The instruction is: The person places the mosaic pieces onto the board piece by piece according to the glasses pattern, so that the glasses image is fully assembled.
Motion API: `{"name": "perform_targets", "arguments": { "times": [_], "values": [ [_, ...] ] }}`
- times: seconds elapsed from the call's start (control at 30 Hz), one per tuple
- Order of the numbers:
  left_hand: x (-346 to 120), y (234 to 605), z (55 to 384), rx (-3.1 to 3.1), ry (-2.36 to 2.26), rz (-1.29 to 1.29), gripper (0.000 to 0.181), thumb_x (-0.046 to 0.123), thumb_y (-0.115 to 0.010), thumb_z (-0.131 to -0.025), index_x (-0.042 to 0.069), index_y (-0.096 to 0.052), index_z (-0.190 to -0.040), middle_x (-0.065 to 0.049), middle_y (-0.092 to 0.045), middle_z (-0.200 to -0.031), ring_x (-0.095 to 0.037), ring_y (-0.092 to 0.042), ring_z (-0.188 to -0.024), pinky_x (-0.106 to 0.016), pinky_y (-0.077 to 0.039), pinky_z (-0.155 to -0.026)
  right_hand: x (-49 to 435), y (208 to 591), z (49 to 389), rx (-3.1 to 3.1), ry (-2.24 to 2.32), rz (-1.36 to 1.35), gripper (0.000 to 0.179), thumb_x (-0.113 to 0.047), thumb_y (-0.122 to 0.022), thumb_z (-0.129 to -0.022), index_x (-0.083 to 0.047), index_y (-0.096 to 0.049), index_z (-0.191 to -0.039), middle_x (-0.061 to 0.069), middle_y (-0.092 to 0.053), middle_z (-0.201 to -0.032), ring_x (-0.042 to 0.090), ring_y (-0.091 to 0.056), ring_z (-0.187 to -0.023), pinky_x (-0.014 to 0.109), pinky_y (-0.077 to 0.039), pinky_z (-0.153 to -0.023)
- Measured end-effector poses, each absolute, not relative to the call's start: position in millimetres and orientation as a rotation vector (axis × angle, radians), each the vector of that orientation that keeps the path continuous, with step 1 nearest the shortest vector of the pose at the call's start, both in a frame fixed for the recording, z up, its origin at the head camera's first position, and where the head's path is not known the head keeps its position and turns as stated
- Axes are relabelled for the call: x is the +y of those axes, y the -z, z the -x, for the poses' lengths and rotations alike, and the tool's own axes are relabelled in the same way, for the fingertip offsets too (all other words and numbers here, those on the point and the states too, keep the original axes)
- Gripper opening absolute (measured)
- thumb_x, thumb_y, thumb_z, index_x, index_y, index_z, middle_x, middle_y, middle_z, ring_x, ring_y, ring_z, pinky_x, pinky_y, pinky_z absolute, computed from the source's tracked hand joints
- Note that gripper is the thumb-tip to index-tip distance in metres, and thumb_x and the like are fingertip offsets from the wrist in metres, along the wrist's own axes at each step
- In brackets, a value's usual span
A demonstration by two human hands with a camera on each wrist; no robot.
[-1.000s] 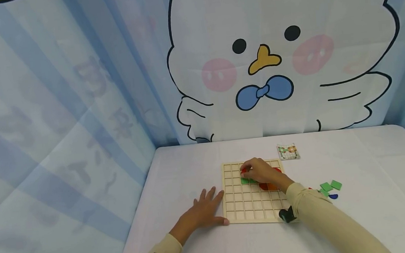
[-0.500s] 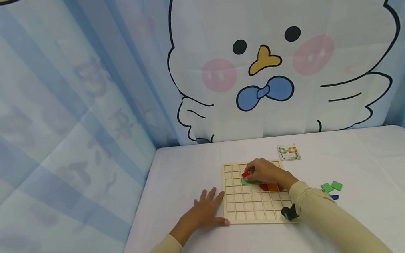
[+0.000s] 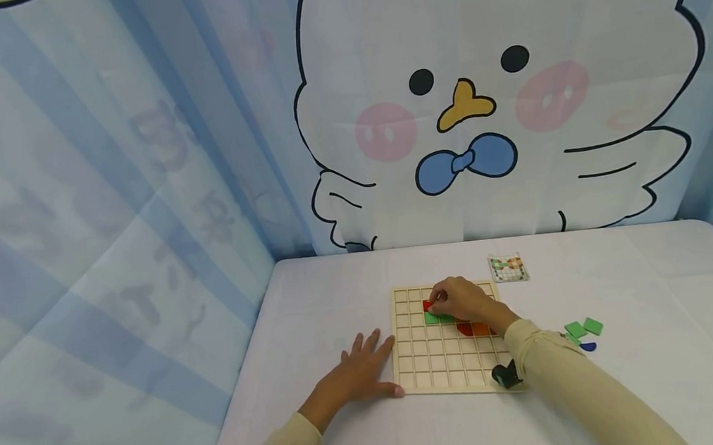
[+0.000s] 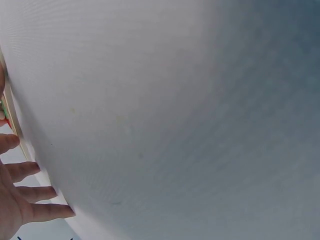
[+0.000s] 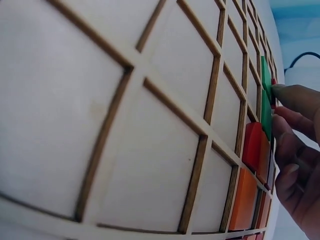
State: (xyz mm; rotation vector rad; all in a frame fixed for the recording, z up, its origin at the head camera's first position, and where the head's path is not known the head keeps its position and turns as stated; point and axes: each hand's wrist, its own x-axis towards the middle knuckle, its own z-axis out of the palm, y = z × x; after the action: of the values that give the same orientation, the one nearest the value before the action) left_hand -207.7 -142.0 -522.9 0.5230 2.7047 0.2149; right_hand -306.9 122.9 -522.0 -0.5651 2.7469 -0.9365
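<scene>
A pale wooden grid board (image 3: 429, 361) lies on the white table, with green tiles (image 3: 439, 318) and orange tiles (image 3: 480, 329) set in some of its squares. My right hand (image 3: 463, 299) reaches over its upper part, thumb and fingertips pinching a small red tile (image 3: 427, 306) just above the green ones. In the right wrist view the fingers (image 5: 300, 100) partly cover this red tile. Spread flat, my left hand (image 3: 362, 372) rests on the table at the board's left edge, its thumb at the near left corner. The right hand hides several board squares.
Right of the board lie loose green tiles (image 3: 592, 325) and a dark blue half-round piece (image 3: 588, 347). A small pattern card (image 3: 508, 268) is beyond the board's far right corner. A printed curtain (image 3: 457, 206) hangs behind the table.
The red tile, raised and tilted half a second ago, now sits lower and flatter in line with the grid. My right hand has shifted slightly left; the left hand stays put.
</scene>
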Motion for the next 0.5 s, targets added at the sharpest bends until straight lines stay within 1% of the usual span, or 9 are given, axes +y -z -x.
{"name": "perform_targets", "arguments": {
  "times": [0.27,0.5],
  "values": [
    [-140.4,521.3,207.8,2.698,-0.208,-0.496,0.100,0.067,-0.073,-0.078,0.025,-0.032,-0.158,-0.012,-0.025,-0.166,-0.046,-0.023,-0.151,-0.069,-0.034,-0.110,123.3,520.2,307.0,2.752,0.948,0.546,0.010,-0.021,-0.073,-0.092,-0.014,-0.075,-0.098,-0.002,-0.070,-0.087,0.011,-0.061,-0.076,0.034,-0.050,-0.069],
    [-138.1,517.5,207.2,2.683,-0.217,-0.471,0.100,0.065,-0.074,-0.077,0.024,-0.032,-0.158,-0.013,-0.025,-0.166,-0.047,-0.022,-0.151,-0.069,-0.033,-0.110,126.0,520.4,306.9,2.715,0.951,0.576,0.016,-0.023,-0.071,-0.093,-0.012,-0.074,-0.104,-0.001,-0.071,-0.093,0.012,-0.062,-0.080,0.033,-0.051,-0.072]
  ]
}}
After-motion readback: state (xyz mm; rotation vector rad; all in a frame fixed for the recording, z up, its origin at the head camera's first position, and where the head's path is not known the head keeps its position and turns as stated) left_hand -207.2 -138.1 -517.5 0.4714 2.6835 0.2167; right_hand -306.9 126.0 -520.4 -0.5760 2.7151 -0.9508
